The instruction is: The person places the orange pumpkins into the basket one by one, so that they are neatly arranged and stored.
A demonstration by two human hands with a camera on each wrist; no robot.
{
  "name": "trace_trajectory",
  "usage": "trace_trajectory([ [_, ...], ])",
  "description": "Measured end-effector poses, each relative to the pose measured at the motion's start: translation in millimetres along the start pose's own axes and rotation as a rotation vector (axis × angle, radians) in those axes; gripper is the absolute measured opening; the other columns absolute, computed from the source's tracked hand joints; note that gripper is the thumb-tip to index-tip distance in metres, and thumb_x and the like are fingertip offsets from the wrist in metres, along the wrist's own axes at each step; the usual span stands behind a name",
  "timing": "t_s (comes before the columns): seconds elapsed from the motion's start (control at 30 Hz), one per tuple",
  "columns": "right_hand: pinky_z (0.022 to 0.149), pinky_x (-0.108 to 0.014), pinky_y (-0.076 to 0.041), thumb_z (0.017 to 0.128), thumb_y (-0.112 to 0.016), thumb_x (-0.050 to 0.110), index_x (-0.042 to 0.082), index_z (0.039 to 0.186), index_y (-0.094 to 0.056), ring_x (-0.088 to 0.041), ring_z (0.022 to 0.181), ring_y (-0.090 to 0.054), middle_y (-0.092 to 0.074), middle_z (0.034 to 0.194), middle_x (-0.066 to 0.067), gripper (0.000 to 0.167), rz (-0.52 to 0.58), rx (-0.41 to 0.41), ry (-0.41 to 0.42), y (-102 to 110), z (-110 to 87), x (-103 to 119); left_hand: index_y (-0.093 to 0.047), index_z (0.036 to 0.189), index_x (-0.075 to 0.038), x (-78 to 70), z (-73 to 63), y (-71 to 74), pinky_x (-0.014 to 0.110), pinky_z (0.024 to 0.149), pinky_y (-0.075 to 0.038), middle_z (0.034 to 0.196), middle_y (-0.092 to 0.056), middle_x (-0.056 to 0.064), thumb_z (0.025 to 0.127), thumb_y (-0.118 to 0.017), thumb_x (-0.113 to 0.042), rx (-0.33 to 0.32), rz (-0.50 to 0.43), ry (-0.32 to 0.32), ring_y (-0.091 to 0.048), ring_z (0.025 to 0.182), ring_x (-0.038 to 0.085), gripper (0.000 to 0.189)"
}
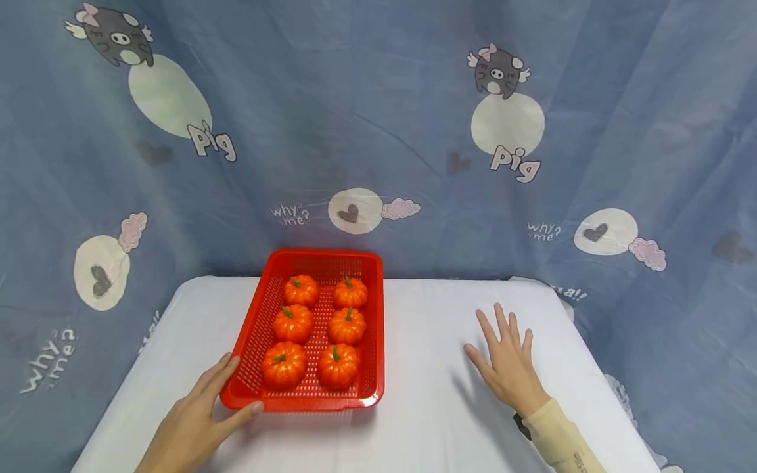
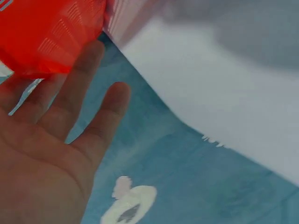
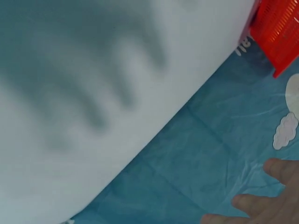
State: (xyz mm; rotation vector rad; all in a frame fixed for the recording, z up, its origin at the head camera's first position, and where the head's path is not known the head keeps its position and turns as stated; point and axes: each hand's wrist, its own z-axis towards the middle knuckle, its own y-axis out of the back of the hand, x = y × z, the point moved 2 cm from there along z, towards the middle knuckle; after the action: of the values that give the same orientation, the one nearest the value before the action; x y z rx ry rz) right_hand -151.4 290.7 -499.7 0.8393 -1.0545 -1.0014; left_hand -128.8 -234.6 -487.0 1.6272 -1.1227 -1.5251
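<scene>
A red plastic basket (image 1: 379, 328) with slotted walls stands on the white table and contains several small orange pumpkins (image 1: 338, 366) with green stems, arranged in two columns. At the basket's near left corner is my left hand (image 1: 192, 420), its fingers along the outer left side and its thumb by the front rim. Those fingers look mostly straight in the left wrist view, the tips close against the red basket wall (image 2: 56, 37); firm contact is hard to tell. Off to the right, my right hand (image 1: 510, 371) hovers over the table with fingers spread, holding nothing.
The white table (image 1: 426, 420) has rounded far corners. Behind it hangs a blue curtain (image 1: 402, 79) printed with pigs and hearts. A dark band (image 1: 522, 426) circles the right wrist below a beige sleeve (image 1: 558, 440). The right hand's shadow falls on the tabletop.
</scene>
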Motion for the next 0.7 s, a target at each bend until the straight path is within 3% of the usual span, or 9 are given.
trace_trajectory([
  [0.23,0.106,-0.083,-0.006,0.102,-0.055,0.049,0.018,0.161,-0.03,-0.056,0.148,-0.009,-0.014,0.166,-0.025,0.072,0.011,-0.01,-0.007,0,-4.1,-2,-0.046,0.148,0.004,-7.5,3.5,18.3,0.074,0.092,-0.044,0.147,-0.046,0.03,0.081,-0.053,-0.084,-0.05,0.156,-0.077,-0.052,0.121,0.052,0.111],
  [0.37,0.106,-0.083,-0.007,0.102,-0.055,0.049,0.018,0.161,-0.03,-0.056,0.148,-0.009,-0.015,0.166,-0.025,0.071,0.014,-0.004,-0.017,-1,-5.3,-1,-0.053,0.143,0.002,-3.8,8.9,29.4,0.075,0.102,-0.035,0.143,-0.051,0.03,0.087,-0.053,-0.078,-0.167,0.209,-0.108,-0.05,0.123,0.052,0.098],
  [0.43,0.106,-0.083,-0.007,0.102,-0.055,0.049,0.018,0.161,-0.03,-0.056,0.148,-0.009,-0.014,0.166,-0.025,0.071,0.014,-0.006,-0.016,0,-5.3,0,-0.046,0.15,-0.002,1.5,12.9,32.9,0.075,0.113,-0.015,0.15,-0.043,0.029,0.09,-0.054,-0.074,-0.247,0.246,-0.114,-0.039,0.133,0.054,0.095],
  [0.53,0.106,-0.083,-0.007,0.102,-0.054,0.049,0.018,0.161,-0.029,-0.056,0.148,-0.008,-0.014,0.166,-0.025,0.071,0.017,-0.012,-0.012,1,-4.0,0,-0.027,0.16,-0.008,13.4,21.3,36.7,0.074,0.112,0.009,0.161,-0.024,0.028,0.093,-0.052,-0.07,-0.345,0.29,-0.099,-0.019,0.142,0.058,0.094],
  [0.6,0.106,-0.083,-0.006,0.102,-0.055,0.049,0.018,0.161,-0.029,-0.055,0.149,-0.007,-0.013,0.166,-0.025,0.071,0.018,-0.015,-0.013,1,-3.4,0,-0.016,0.163,-0.01,23.0,25.9,38.8,0.076,0.108,0.017,0.163,-0.014,0.029,0.095,-0.047,-0.069,-0.342,0.296,-0.057,-0.01,0.143,0.062,0.095],
  [0.7,0.106,-0.083,-0.006,0.102,-0.054,0.049,0.018,0.161,-0.029,-0.056,0.149,-0.007,-0.014,0.166,-0.025,0.071,0.014,-0.012,-0.019,1,-3.1,0,-0.01,0.162,-0.007,35.0,29.2,40.1,0.084,0.102,0.014,0.162,-0.008,0.033,0.098,-0.037,-0.071,-0.263,0.275,0.022,-0.004,0.14,0.067,0.095],
])
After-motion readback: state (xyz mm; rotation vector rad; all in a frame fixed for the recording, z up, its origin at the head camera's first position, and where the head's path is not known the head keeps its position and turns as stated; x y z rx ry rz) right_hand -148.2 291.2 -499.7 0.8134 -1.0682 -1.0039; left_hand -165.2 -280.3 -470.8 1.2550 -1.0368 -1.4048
